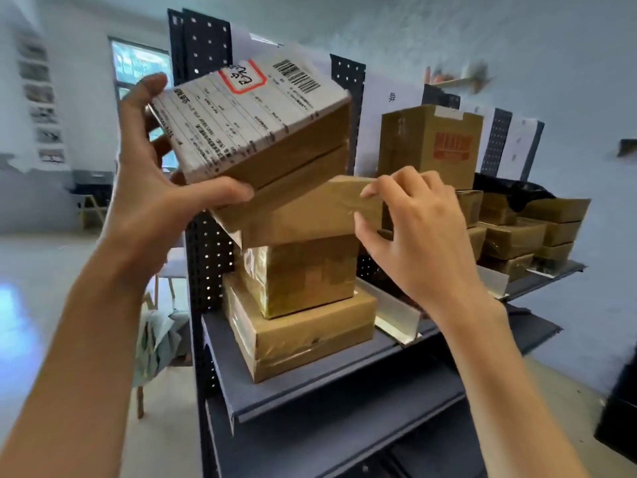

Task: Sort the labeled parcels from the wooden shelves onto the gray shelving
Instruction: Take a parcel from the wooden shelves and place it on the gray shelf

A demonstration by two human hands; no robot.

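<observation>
My left hand grips a brown parcel with a white shipping label on top, tilted in the air above the gray shelving. Under it lies a second flat brown parcel, tilted on top of a stack. My right hand pinches that parcel's right end with thumb and fingers. The stack below has a taped box on a wider flat box, both on the gray shelf's left section.
A white divider splits the shelf. Right of it stand a tall box with red print and several small brown parcels. Black perforated uprights frame the unit. A wooden chair stands far left.
</observation>
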